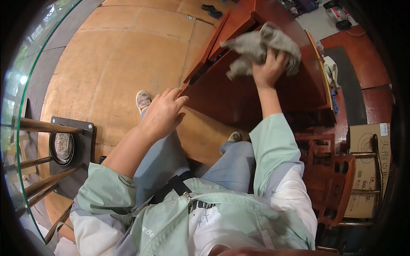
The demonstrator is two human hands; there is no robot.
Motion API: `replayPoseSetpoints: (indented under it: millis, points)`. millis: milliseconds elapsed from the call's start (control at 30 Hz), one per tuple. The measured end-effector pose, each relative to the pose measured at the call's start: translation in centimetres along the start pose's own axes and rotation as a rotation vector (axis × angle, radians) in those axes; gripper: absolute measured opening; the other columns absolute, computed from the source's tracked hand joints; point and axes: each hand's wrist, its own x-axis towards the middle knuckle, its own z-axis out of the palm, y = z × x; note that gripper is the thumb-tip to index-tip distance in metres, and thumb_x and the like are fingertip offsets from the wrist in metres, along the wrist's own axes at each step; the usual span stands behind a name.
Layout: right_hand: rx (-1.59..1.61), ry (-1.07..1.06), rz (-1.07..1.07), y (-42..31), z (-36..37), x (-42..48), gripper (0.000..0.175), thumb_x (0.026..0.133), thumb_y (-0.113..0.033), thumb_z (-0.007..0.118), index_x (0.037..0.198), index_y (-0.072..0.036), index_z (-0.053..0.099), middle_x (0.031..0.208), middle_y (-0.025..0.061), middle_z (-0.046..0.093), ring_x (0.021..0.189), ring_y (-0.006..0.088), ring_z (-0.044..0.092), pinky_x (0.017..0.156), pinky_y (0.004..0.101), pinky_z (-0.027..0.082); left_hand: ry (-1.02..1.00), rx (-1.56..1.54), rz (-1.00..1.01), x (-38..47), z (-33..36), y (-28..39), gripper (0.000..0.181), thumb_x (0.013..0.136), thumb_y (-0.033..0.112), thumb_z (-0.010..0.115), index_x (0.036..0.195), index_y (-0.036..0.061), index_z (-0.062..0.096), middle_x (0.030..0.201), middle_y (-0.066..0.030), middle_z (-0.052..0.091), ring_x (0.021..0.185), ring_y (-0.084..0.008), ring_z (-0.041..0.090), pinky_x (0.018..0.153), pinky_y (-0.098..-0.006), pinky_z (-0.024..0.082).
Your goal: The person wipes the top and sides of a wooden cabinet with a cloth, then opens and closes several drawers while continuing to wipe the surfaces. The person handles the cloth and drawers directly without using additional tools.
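Note:
My right hand (270, 68) grips a crumpled grey cloth (246, 44), whose loose ends spread out to the left and are slightly blurred. Cloth and hand are over the reddish-brown wooden cabinet (224, 96); whether they press on its surface I cannot tell. A door or drawer panel (205, 51) stands a little out from the cabinet's left side, with a dark gap behind it. Nothing is in my left hand (163, 110). Its fingers reach towards the cabinet's near left corner, and contact there cannot be made out.
Carved wooden chair (330, 188) and cardboard box (365, 172) stand at right. A glass tabletop edge (32, 76) curves along the left, above wooden legs and a dark stand (86, 144). Dark slippers (213, 12) lie on the wooden floor (128, 54). White cloth (331, 70) lies beyond the cabinet.

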Motion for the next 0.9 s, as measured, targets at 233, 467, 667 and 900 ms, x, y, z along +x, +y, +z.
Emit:
replayPoseSetpoints:
  millis: [233,467,667,900]
  points:
    - [-0.188,-0.179,0.093,-3.9,3.5,-2.0,0.072,0.060,-0.030,0.087,0.127,-0.018,0.061,0.137,0.0153,0.039,0.127,0.0453,0.035,0.098,0.0592,0.034,-0.038,-0.027,-0.018,0.6,0.5,-0.4,0.041,0.077,0.007,0.071,0.115,0.0011,0.060,0.128,-0.0208,0.054,0.117,-0.0372,0.052,0.098,-0.0436,0.045]
    - [0.020,-0.558,-0.035,-4.1,1.9,-8.3,0.051,0.068,0.000,0.067,0.114,-0.020,0.068,0.131,0.0084,0.053,0.122,0.0355,0.045,0.108,0.0520,0.030,-0.085,0.041,-0.013,0.2,0.5,-0.7,0.031,0.077,0.012,0.071,0.105,0.0022,0.063,0.110,-0.0144,0.060,0.108,-0.0316,0.057,0.089,-0.0419,0.049]
    - [-0.006,-0.150,-0.005,-1.2,-0.3,-3.0,0.054,0.057,-0.010,0.079,0.109,-0.006,0.066,0.125,0.0221,0.050,0.116,0.0461,0.045,0.100,0.0555,0.035,-0.137,0.029,0.013,0.0,1.2,-0.7,0.026,0.079,0.015,0.071,0.101,0.0029,0.064,0.101,-0.0122,0.062,0.103,-0.0298,0.059,0.086,-0.0417,0.050]
    - [-0.145,0.106,0.065,-2.1,1.6,3.1,0.067,0.059,-0.029,0.086,0.121,-0.014,0.063,0.117,0.0180,0.047,0.115,0.0418,0.042,0.096,0.0557,0.036,-0.128,0.042,0.042,0.6,1.2,-1.0,0.028,0.079,0.016,0.071,0.103,0.0031,0.063,0.099,-0.0127,0.062,0.101,-0.0303,0.059,0.083,-0.0412,0.051]
